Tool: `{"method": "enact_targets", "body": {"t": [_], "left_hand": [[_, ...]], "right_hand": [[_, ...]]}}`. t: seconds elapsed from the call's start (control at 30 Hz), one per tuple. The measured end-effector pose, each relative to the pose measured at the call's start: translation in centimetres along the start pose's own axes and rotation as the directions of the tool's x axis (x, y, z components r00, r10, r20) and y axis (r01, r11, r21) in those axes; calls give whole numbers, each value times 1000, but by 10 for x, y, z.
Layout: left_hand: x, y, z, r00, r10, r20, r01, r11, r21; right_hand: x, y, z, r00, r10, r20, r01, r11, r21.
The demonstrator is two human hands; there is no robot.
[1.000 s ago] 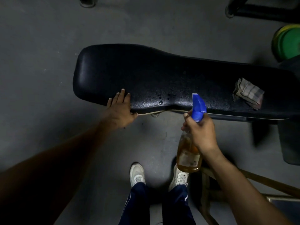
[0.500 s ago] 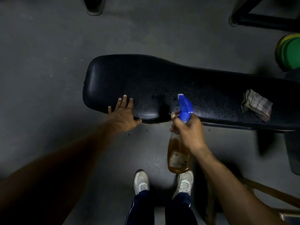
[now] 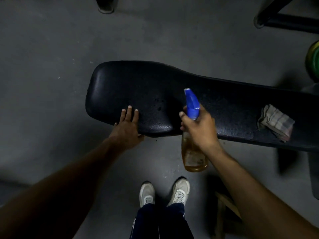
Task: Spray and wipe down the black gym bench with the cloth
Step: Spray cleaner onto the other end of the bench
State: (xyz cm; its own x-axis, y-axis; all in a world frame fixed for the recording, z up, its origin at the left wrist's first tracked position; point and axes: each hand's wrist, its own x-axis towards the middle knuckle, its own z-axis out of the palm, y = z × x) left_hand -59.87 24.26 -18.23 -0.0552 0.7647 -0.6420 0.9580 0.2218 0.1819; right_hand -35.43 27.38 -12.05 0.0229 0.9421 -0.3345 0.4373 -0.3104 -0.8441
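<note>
My left hand (image 3: 126,128) lies flat on the near edge of the black gym bench (image 3: 138,94), fingers straight and close together, pointing away from me, thumb tucked under the pad's rim. Just right of it, my right hand (image 3: 198,128) is wrapped round the neck of the spray bottle (image 3: 194,152), forefinger hooked up by the blue trigger head (image 3: 191,104), nozzle aimed over the pad. Amber liquid sits in the clear body hanging below my fist. Between the two hands I can see a few dark droplets (image 3: 159,107) on the vinyl. The cloth (image 3: 276,122), a folded checked rag, lies on the bench well to the right of my right hand, touched by neither. Below both hands, my pale sneakers (image 3: 146,192) stand on the grey floor (image 3: 51,66). Far right of my right hand, a green weight plate (image 3: 313,61) peeks in.
</note>
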Motion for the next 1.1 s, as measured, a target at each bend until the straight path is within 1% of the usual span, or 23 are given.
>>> {"method": "enact_targets", "body": {"t": [0.1,0.2,0.3,0.5,0.6,0.73,0.87,0.93,1.03,1.1], "left_hand": [[1,4,-3,1000,-21,19,21,1000,20],[2,8,-4,998,-46,32,44,998,36],[3,10,-4,998,-53,39,51,998,48],[2,11,-4,999,-44,31,43,998,41],[2,11,1,1000,-31,-3,31,998,46],[5,3,8,999,-9,-36,11,998,58],[2,-3,6,998,22,-58,-20,999,31],[0,-8,5,996,46,-71,-44,999,21],[-1,-17,6,993,81,-81,-80,997,20],[-2,-23,6,990,109,-87,-109,994,15]], "right_hand": [[2,0,11,995,-24,98,28,999,-44],[2,-1,16,986,-57,155,69,995,-76],[8,0,11,987,-32,157,40,998,-45],[35,-7,-5,997,8,72,-6,999,-35],[46,-23,0,992,22,121,-20,1000,-13],[43,-44,20,975,-46,216,56,998,-37],[34,-55,36,960,-49,275,69,996,-63],[28,-57,40,963,-54,265,70,996,-53],[23,-55,38,976,-5,216,5,1000,-2],[23,-55,35,986,7,168,-7,1000,-3]]}}
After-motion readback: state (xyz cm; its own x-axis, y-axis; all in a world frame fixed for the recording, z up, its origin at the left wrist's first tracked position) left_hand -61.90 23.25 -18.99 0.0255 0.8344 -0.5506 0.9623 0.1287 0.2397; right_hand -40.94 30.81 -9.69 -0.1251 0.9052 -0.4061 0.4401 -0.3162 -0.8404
